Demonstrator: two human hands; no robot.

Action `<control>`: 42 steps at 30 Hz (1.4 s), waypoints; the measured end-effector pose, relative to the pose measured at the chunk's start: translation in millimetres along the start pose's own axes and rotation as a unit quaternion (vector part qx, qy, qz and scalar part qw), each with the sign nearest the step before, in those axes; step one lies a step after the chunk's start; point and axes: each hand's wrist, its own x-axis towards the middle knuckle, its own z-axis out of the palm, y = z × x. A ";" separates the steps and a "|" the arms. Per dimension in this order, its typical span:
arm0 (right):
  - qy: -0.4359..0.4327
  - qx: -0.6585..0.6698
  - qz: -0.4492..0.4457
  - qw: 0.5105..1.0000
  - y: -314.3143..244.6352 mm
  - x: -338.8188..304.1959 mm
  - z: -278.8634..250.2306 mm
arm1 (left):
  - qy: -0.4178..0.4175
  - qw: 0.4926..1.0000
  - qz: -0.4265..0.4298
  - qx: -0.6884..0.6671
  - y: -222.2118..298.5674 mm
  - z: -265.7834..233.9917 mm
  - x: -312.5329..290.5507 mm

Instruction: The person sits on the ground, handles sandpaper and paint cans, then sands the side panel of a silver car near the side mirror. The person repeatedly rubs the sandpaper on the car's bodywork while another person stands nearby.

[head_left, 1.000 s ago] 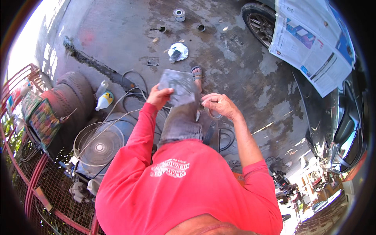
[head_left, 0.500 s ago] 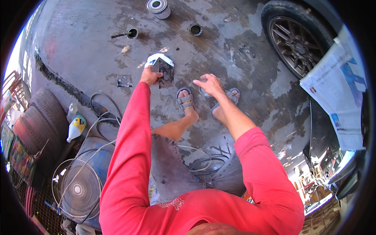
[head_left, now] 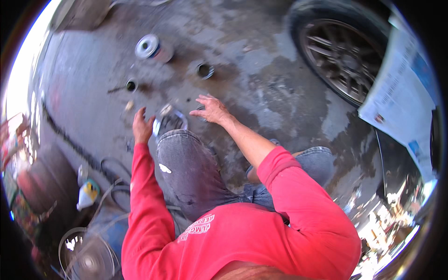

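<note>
My left hand (head_left: 143,125) is over the floor with thumb and fingers apart, holding nothing. Just right of it lies a crumpled white piece (head_left: 157,128) with a dark flat sheet (head_left: 171,123) beside it, both blurred and partly hidden by my knee. My right hand (head_left: 213,110) reaches in from the right, fingers spread and nothing in its grip. A small round thing under its fingers is mostly covered, and I cannot make out what it is. Beyond the hands stand a small open can (head_left: 205,71) and a small pot (head_left: 131,85) with a stick or brush handle leaning out.
A larger paint can (head_left: 148,46) stands farther off. At the right are a car wheel (head_left: 345,60) and newspaper sheets (head_left: 396,98) hanging by the bodywork. On the left are stacked tyres (head_left: 46,177), a bottle with a yellow label (head_left: 87,193), hoses and a fan (head_left: 88,261).
My left hand has let go of the dark sheet, which is now low by my knee. My right hand has moved left. My knees are bent farther forward, and the view has shifted.
</note>
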 end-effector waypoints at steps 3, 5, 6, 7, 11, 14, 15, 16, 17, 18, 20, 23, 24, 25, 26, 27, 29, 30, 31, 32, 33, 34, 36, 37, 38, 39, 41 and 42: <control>0.062 0.086 0.068 0.992 -30.3 -14.7 -168.1 | -0.005 0.987 -0.015 -0.162 61.7 7.3 3.5; 0.250 0.049 0.017 0.967 -21.9 -40.8 -280.4 | -0.019 0.969 0.031 -0.244 103.4 15.9 16.0; 0.313 -0.003 0.050 0.948 -38.3 -60.0 -333.9 | -0.026 0.963 0.051 -0.263 133.4 14.5 18.4; 0.351 -0.051 0.106 0.929 -48.4 -81.5 -379.4 | -0.034 0.958 0.069 -0.276 165.8 8.8 17.8; 0.427 -0.161 0.187 0.870 -60.1 -178.7 -464.5 | -0.073 0.931 0.185 -0.304 252.6 -1.4 33.1; 0.488 -0.289 0.114 0.816 -74.1 -215.3 -452.7 | -0.096 0.917 0.233 -0.310 281.7 -6.2 43.1; 0.501 -0.347 0.090 0.788 -81.7 -225.5 -449.5 | -0.109 0.911 0.242 -0.317 289.1 -6.5 45.2; 0.524 -0.343 0.085 0.775 -100.4 -231.4 -447.9 | -0.122 0.906 0.249 -0.321 295.0 -8.7 44.3; 0.546 -0.338 0.085 0.761 -119.8 -237.7 -449.0 | -0.140 0.900 0.256 -0.324 302.3 -11.8 41.4; 0.575 -0.360 0.076 0.731 -120.3 -244.2 -459.0 | -0.137 0.901 0.270 -0.310 313.8 -16.1 36.6; 0.563 -0.401 0.009 0.723 -161.9 -243.9 -476.3 | -0.168 0.900 0.291 -0.276 321.2 -19.2 31.3; 0.585 -0.582 0.014 0.565 -191.7 -228.3 -503.0 | -0.198 0.893 0.338 -0.223 337.0 -22.1 21.4; 0.587 -0.565 -0.003 0.580 -193.8 -233.2 -512.6 | -0.210 0.887 0.355 -0.209 338.8 -20.3 19.1; 0.589 -0.546 -0.022 0.596 -195.7 -237.5 -522.5 | -0.219 0.882 0.370 -0.193 339.7 -20.2 16.9; 0.601 -0.474 -0.066 0.640 -199.3 -238.1 -524.9 | -0.233 0.875 0.382 -0.185 340.0 -21.0 15.2; 0.607 -0.398 -0.112 0.678 -202.1 -238.3 -527.0 | -0.240 0.874 0.382 -0.182 339.5 -21.2 13.3; 0.533 -0.388 -0.064 0.749 -193.0 -245.6 -529.7 | -0.248 0.875 0.378 -0.173 336.8 -23.0 9.0; 0.485 -0.385 0.008 0.785 -183.1 -241.5 -532.4 | -0.245 0.875 0.377 -0.178 337.3 -24.2 7.9; 0.434 -0.379 0.088 0.812 -171.1 -240.5 -536.1 | -0.248 0.873 0.378 -0.183 339.6 -25.2 5.6; 0.440 -0.490 0.043 0.752 -149.2 -242.5 -542.3 | -0.250 0.872 0.378 -0.186 341.4 -27.1 2.5; 0.437 -0.590 -0.003 0.678 -133.1 -244.2 -548.8 | -0.250 0.868 0.386 -0.188 343.6 -27.9 0.1; 0.380 -0.500 0.086 0.773 -143.4 -235.6 -559.5 | -0.244 0.868 0.389 -0.187 344.8 -28.7 -1.6; 0.419 -0.452 0.124 0.777 -110.4 -224.9 -589.4 | -0.237 0.871 0.390 -0.183 347.2 -33.7 -4.1; 0.403 -0.450 0.163 0.780 -115.4 -221.4 -598.1 | -0.240 0.870 0.388 -0.186 349.0 -34.9 -4.0; 0.401 -0.475 0.212 0.754 -124.1 -218.9 -592.5 | -0.243 0.869 0.387 -0.189 349.1 -37.4 -4.5; 0.373 -0.416 0.172 0.811 -118.5 -215.6 -600.7 | -0.244 0.876 0.371 -0.189 347.0 -41.6 -4.5; 0.307 -0.289 0.085 0.903 -120.0 -199.6 -613.1 | -0.241 0.890 0.336 -0.191 341.7 -47.3 -2.0; 0.298 -0.316 0.119 0.893 -125.2 -207.0 -616.8 | -0.232 0.894 0.325 -0.204 337.4 -48.7 -0.3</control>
